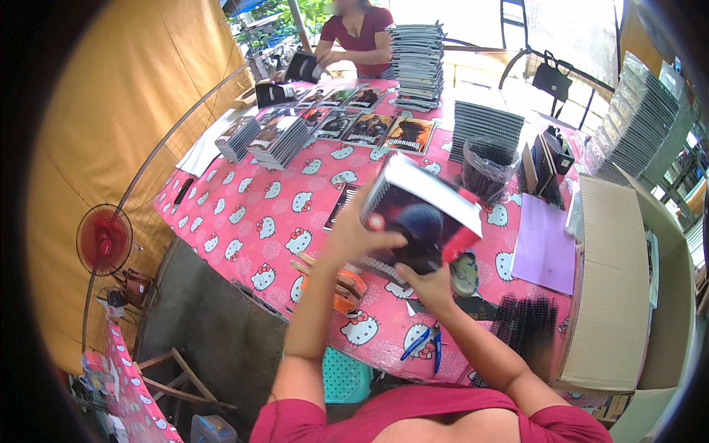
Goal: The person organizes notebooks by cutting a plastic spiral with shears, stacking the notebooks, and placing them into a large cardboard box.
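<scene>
Counted: 1 notebook (421, 221) held up w/ 2 hands, left hand (354, 236) & right hand (428, 284); 1 tall stack of notebooks (417, 66) at far end; 1 red fan (103, 240); 1 cardboard box (613, 295); 1 purple sheet (545, 247); 1 other person (358, 37).

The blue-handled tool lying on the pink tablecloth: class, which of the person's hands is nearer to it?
Right. The right hand is just above the blue-handled tool; the left hand is farther up-left, gripping the notebook.
</scene>
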`<state>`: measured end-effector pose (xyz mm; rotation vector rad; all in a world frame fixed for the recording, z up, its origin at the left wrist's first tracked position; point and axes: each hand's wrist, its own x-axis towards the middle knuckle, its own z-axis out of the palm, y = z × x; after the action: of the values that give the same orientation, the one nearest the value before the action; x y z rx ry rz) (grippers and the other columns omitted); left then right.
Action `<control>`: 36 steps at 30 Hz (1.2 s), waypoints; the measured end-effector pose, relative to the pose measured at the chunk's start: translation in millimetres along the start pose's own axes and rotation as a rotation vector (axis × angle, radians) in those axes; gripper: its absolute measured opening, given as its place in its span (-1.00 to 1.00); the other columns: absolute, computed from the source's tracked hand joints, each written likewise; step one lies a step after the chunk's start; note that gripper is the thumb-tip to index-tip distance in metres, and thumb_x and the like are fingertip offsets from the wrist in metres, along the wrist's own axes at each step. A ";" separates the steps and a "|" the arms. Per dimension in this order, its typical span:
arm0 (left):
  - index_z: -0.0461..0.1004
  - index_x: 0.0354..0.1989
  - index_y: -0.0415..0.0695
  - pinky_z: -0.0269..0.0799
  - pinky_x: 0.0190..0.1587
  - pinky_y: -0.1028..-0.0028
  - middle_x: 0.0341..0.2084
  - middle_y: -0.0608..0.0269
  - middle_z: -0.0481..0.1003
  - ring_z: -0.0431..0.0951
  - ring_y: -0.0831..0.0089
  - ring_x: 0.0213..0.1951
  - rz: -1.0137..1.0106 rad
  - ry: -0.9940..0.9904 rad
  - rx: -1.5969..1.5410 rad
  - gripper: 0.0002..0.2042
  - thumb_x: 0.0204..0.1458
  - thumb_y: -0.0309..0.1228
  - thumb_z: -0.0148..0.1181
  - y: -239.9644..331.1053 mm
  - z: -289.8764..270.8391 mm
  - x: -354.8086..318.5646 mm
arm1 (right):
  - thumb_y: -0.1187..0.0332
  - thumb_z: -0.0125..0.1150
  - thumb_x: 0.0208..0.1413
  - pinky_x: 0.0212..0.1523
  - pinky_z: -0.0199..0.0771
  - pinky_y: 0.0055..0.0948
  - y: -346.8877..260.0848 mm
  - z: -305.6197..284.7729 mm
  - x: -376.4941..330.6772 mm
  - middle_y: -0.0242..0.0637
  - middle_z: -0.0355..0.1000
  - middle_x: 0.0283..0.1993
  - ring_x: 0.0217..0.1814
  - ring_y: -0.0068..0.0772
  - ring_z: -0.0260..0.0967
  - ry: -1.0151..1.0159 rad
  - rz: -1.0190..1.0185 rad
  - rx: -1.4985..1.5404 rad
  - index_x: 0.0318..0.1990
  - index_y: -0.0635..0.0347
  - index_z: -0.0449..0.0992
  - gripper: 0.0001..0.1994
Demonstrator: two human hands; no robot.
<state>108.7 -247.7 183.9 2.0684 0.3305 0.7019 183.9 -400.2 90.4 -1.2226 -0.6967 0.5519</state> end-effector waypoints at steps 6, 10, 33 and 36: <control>0.34 0.08 -0.20 0.33 -0.02 0.48 -0.18 0.26 0.50 0.45 0.49 -0.17 -0.120 -0.257 0.026 -0.26 -0.43 -0.42 0.49 8.3 -48.0 87.7 | 0.37 0.30 -0.04 -0.14 0.37 -0.44 -5.1 60.1 49.8 -0.29 0.46 -0.18 -0.17 -0.52 0.37 0.065 -0.025 0.149 -0.14 0.33 0.43 -0.68; 0.41 -0.07 -0.25 0.34 -0.07 0.49 -0.22 0.24 0.49 0.44 0.49 -0.16 -0.450 -0.569 0.058 -0.41 -0.38 -0.43 0.48 -14.1 -75.7 139.2 | 0.33 0.25 0.04 -0.08 0.33 -0.40 -11.1 84.4 56.9 -0.29 0.41 -0.11 -0.09 -0.51 0.31 -0.212 0.281 0.335 -0.06 0.31 0.39 -0.65; 0.26 0.17 0.05 0.25 0.11 0.24 0.20 -0.05 0.11 0.26 0.11 0.14 -0.203 -1.131 0.968 -0.01 -0.62 0.03 0.52 -132.2 0.7 199.7 | 0.17 0.19 -0.02 -0.11 0.36 -0.44 -343.1 -165.6 115.9 -0.26 0.42 -0.15 -0.10 -0.42 0.34 -0.110 -0.379 -1.556 -0.11 0.27 0.44 -0.60; -0.01 0.32 0.10 0.08 0.26 0.22 0.32 -0.12 -0.17 -0.02 0.01 0.31 -0.165 -0.887 0.962 0.18 -0.64 -0.01 0.55 -102.3 0.6 180.6 | 0.08 0.17 -0.02 -0.38 0.33 -0.41 -365.4 -282.1 46.4 -0.16 0.43 -0.38 -0.39 -0.39 0.38 0.191 0.001 -1.612 -0.39 0.33 0.49 -0.61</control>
<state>257.3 -104.4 163.0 2.9344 0.3372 -0.6504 428.4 -644.9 399.7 -2.6983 -0.9763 -0.2974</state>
